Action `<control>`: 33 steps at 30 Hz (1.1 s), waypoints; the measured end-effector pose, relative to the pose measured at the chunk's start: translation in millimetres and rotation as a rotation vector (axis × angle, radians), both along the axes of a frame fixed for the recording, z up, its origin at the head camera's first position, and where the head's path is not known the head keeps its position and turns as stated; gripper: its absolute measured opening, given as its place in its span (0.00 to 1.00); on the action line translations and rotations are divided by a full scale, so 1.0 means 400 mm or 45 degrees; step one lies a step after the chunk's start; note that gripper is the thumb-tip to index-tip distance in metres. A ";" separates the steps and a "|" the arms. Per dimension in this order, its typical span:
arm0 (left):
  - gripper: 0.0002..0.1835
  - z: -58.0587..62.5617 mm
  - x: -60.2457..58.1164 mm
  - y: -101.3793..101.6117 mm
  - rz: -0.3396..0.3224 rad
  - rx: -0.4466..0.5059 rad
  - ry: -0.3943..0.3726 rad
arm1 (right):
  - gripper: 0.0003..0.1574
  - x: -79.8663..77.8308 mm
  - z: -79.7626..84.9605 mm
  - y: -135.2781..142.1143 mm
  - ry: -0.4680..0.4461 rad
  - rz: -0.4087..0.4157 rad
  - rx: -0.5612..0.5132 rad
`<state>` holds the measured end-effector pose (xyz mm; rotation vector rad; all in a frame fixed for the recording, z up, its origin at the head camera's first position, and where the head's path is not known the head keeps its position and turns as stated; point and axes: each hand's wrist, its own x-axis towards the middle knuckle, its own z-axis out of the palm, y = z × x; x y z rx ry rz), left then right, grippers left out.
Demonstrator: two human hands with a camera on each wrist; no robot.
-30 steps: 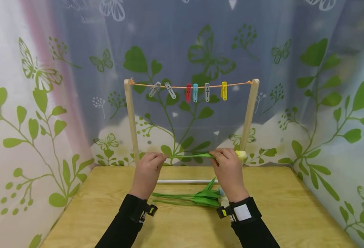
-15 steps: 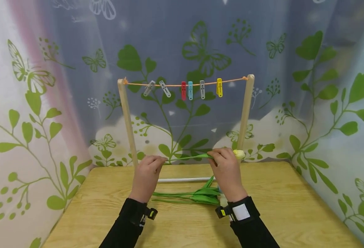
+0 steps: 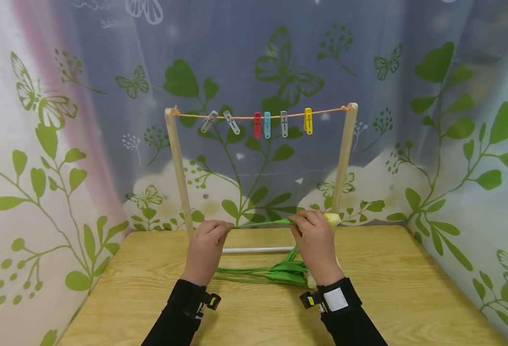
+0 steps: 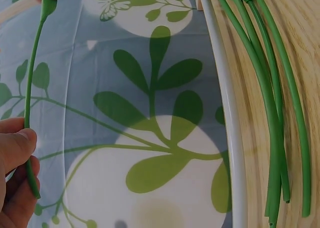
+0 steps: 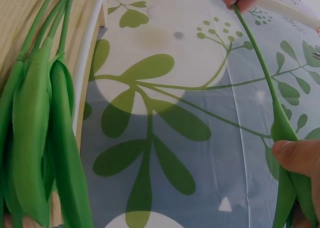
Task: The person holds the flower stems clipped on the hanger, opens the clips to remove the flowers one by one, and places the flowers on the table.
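Note:
Both hands hold one yellow tulip (image 3: pixel 333 219) level above the table, its bloom pointing right. My left hand (image 3: pixel 205 250) pinches the thin end of the green stem (image 4: pixel 31 78) between thumb and fingers. Near the bloom, my right hand (image 3: pixel 316 245) grips the stem where the leaves (image 5: pixel 284 188) wrap it. Below the hands, several more tulips (image 3: pixel 286 276) lie on the table with stems to the left. Their blooms are mostly behind my right hand and wrist, with a pale one partly showing.
Behind the hands stands a frame with two wooden posts (image 3: pixel 178 168) and a white bar (image 3: pixel 258 250) low down. An orange string (image 3: pixel 245 117) joins the post tops. Grey, red, blue and yellow clothespins (image 3: pixel 257 126) hang on it. Patterned curtains (image 3: pixel 106 182) surround the wooden table (image 3: pixel 254 317).
The hands and the held tulip have sunk slightly. The head view has shifted a little, so the frame appears further left and higher than one second ago. Both grips stay the same.

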<state>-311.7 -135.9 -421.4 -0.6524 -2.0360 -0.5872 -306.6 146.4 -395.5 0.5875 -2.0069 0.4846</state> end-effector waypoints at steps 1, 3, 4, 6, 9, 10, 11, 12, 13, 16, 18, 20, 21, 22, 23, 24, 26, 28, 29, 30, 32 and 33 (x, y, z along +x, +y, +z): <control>0.09 -0.001 0.001 0.000 -0.002 0.000 -0.003 | 0.16 0.001 -0.003 0.000 -0.003 -0.002 0.000; 0.09 -0.002 0.003 0.000 -0.005 0.002 -0.010 | 0.16 0.002 -0.008 0.000 -0.015 0.001 0.000; 0.09 0.000 0.003 -0.001 -0.002 0.004 -0.008 | 0.16 0.001 -0.007 -0.001 -0.016 0.003 0.005; 0.09 0.004 0.003 -0.002 0.002 0.008 -0.002 | 0.15 0.000 -0.005 -0.002 -0.021 0.005 0.009; 0.09 0.009 0.007 -0.001 0.010 -0.002 0.000 | 0.15 0.003 -0.005 -0.004 -0.021 0.000 0.016; 0.09 0.009 0.007 -0.001 0.012 -0.007 0.003 | 0.15 0.004 -0.005 -0.004 -0.019 -0.006 0.019; 0.08 0.008 0.007 -0.001 0.012 -0.008 0.002 | 0.15 0.005 -0.007 -0.004 -0.014 -0.010 0.023; 0.08 0.006 0.007 -0.001 0.013 -0.009 0.000 | 0.15 0.006 -0.008 -0.005 -0.005 -0.014 0.028; 0.08 0.004 0.008 -0.002 0.013 -0.009 -0.009 | 0.15 0.007 -0.010 -0.005 -0.004 -0.013 0.030; 0.08 -0.006 0.010 -0.006 0.019 -0.002 -0.026 | 0.15 0.010 -0.023 -0.008 -0.001 -0.010 0.041; 0.09 -0.010 0.012 -0.007 0.030 -0.001 -0.031 | 0.15 0.012 -0.030 -0.009 -0.004 0.000 0.046; 0.09 -0.015 0.016 -0.010 0.039 -0.004 -0.027 | 0.15 0.015 -0.041 -0.010 -0.010 0.003 0.042; 0.09 -0.019 0.018 -0.010 0.042 -0.007 -0.023 | 0.15 0.018 -0.045 -0.010 -0.010 0.006 0.039; 0.09 -0.023 0.021 -0.011 0.042 -0.009 -0.023 | 0.16 0.022 -0.049 -0.010 -0.011 0.008 0.034; 0.10 -0.027 0.025 -0.011 0.042 -0.013 -0.021 | 0.16 0.025 -0.052 -0.010 -0.010 0.008 0.030; 0.10 -0.030 0.027 -0.010 0.041 -0.012 -0.022 | 0.16 0.028 -0.054 -0.010 -0.008 0.007 0.028; 0.10 -0.034 0.033 -0.010 0.039 -0.016 -0.022 | 0.17 0.032 -0.056 -0.009 -0.008 0.003 0.025; 0.09 -0.034 0.036 -0.009 0.038 -0.021 -0.021 | 0.17 0.033 -0.055 -0.008 -0.009 -0.001 0.025; 0.10 -0.032 0.036 -0.009 0.038 -0.020 -0.017 | 0.17 0.032 -0.053 -0.008 -0.012 -0.005 0.026; 0.10 -0.030 0.036 -0.009 0.038 -0.021 -0.014 | 0.17 0.030 -0.050 -0.009 -0.013 -0.008 0.027; 0.10 -0.024 0.032 -0.009 0.037 -0.019 -0.006 | 0.17 0.025 -0.044 -0.009 -0.011 -0.014 0.030; 0.10 -0.020 0.029 -0.009 0.037 -0.018 -0.005 | 0.17 0.023 -0.041 -0.009 -0.006 -0.014 0.032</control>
